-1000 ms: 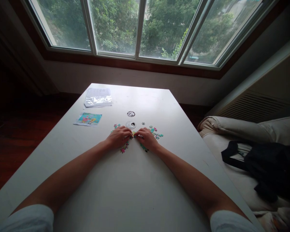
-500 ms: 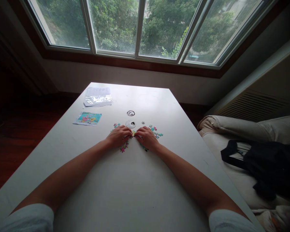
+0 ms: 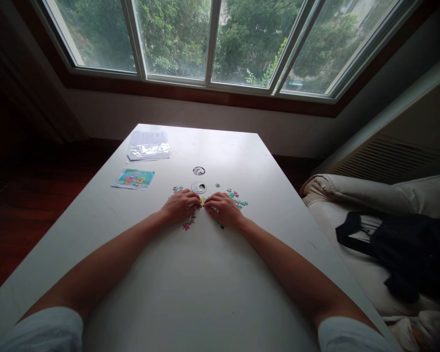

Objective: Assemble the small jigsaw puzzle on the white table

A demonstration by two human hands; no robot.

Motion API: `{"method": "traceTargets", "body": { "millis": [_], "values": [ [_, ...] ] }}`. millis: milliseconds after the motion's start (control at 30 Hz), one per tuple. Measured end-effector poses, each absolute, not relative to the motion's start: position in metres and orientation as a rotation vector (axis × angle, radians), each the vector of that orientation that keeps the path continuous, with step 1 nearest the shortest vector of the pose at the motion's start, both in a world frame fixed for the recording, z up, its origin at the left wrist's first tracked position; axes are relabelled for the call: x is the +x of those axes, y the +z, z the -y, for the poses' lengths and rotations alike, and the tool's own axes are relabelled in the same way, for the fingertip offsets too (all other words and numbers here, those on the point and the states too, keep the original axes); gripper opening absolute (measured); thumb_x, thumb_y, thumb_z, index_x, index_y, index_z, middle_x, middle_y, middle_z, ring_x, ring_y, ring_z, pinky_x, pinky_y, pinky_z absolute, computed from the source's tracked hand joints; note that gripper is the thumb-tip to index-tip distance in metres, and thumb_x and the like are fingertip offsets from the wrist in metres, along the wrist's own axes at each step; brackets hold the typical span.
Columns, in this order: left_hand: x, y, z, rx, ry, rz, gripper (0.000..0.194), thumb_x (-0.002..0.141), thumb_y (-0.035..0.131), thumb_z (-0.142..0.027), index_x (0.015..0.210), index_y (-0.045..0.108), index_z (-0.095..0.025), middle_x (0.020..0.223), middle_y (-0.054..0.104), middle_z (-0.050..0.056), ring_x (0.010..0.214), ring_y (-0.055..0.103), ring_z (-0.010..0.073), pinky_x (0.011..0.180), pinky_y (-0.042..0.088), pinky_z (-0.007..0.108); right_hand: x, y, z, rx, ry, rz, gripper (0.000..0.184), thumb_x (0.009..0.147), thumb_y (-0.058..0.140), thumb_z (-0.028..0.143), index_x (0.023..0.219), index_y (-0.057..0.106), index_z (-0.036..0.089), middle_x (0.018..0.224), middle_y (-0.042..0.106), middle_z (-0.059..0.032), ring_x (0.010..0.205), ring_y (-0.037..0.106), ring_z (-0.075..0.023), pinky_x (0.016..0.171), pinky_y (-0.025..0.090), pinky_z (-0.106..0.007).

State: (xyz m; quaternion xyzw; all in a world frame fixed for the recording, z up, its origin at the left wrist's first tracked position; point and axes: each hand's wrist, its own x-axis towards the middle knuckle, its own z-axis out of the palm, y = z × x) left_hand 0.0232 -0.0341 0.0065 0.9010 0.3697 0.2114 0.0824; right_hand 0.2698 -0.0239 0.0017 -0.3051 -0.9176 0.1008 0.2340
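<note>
Small jigsaw puzzle pieces (image 3: 189, 224) in pink, green and teal lie scattered around both hands. Between my fingertips sits a little cluster of yellow puzzle pieces (image 3: 202, 201), resting on or just above the table. My left hand (image 3: 183, 204) has its fingers bent and closed on the cluster's left side. From the right, my right hand (image 3: 222, 208) pinches at the same cluster. Both palms face down and hide some pieces beneath them. More pieces (image 3: 233, 194) lie beyond my right hand, and a lone grey-looking piece (image 3: 217, 185) lies apart.
Two round discs or inserts (image 3: 198, 170), printed or reflective, lie beyond my hands on the white table (image 3: 161, 293). To the left are a colourful cartoon picture sheet (image 3: 135, 179) and papers in a clear plastic sleeve (image 3: 149, 145). Dark clothing (image 3: 407, 249) lies on a pale sofa at right.
Both hands stay at the yellow cluster with hardly any finger movement. The view has shifted very slightly.
</note>
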Motion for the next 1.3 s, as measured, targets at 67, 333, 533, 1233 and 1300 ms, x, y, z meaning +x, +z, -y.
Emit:
{"method": "traceTargets", "body": {
  "millis": [67, 333, 533, 1233, 1300],
  "values": [
    [0.023, 0.006, 0.034, 2.688, 0.634, -1.104, 0.021, 0.095, 0.056, -0.022, 0.105, 0.074, -0.026, 0.117, 0.072, 0.003, 0.105, 0.060, 0.0214, 0.098, 0.046, 0.038, 0.270, 0.002, 0.023, -0.840, 0.280, 2.534, 0.016, 0.095, 0.061, 0.022, 0.102, 0.075, 0.027, 0.110, 0.076, -0.0039, 0.107, 0.061, -0.0220, 0.098, 0.040, -0.040],
    [0.021, 0.005, 0.034, 2.679, 0.640, -1.097, 0.023, 0.098, 0.053, -0.023, 0.107, 0.074, -0.026, 0.119, 0.072, 0.003, 0.107, 0.060, 0.0211, 0.099, 0.046, 0.038, 0.284, 0.007, 0.016, -1.022, 0.335, 2.342, 0.020, 0.097, 0.059, 0.026, 0.109, 0.075, 0.025, 0.113, 0.074, -0.0070, 0.109, 0.063, -0.0236, 0.099, 0.045, -0.041],
    [0.022, 0.010, 0.044, 2.666, 0.631, -1.186, 0.020, 0.095, 0.057, -0.026, 0.108, 0.072, -0.027, 0.120, 0.070, 0.004, 0.112, 0.058, 0.0234, 0.102, 0.045, 0.042, 0.296, 0.010, 0.012, -1.451, 0.225, 2.326, 0.053, 0.094, 0.062, 0.050, 0.139, 0.060, 0.023, 0.146, 0.055, -0.0159, 0.136, 0.047, -0.0343, 0.110, 0.040, -0.052],
    [0.037, -0.016, 0.078, 2.454, 0.493, -1.802, 0.071, 0.095, 0.051, -0.057, 0.158, 0.031, -0.029, 0.166, 0.028, 0.016, 0.153, 0.017, 0.0411, 0.118, 0.008, 0.071, 0.297, -0.019, 0.039, -1.541, 0.098, 2.432, 0.082, 0.093, 0.050, 0.069, 0.159, 0.034, 0.024, 0.167, 0.025, -0.0178, 0.154, 0.021, -0.0374, 0.121, 0.018, -0.062],
    [0.029, -0.017, 0.078, 2.424, 0.485, -1.835, 0.071, 0.096, 0.050, -0.057, 0.158, 0.030, -0.029, 0.166, 0.026, 0.016, 0.154, 0.015, 0.0411, 0.118, 0.008, 0.073, 0.296, -0.018, 0.035, -1.530, 0.106, 2.436, 0.077, 0.095, 0.049, 0.066, 0.159, 0.035, 0.025, 0.167, 0.026, -0.0168, 0.154, 0.023, -0.0365, 0.122, 0.018, -0.061]
  ]
}}
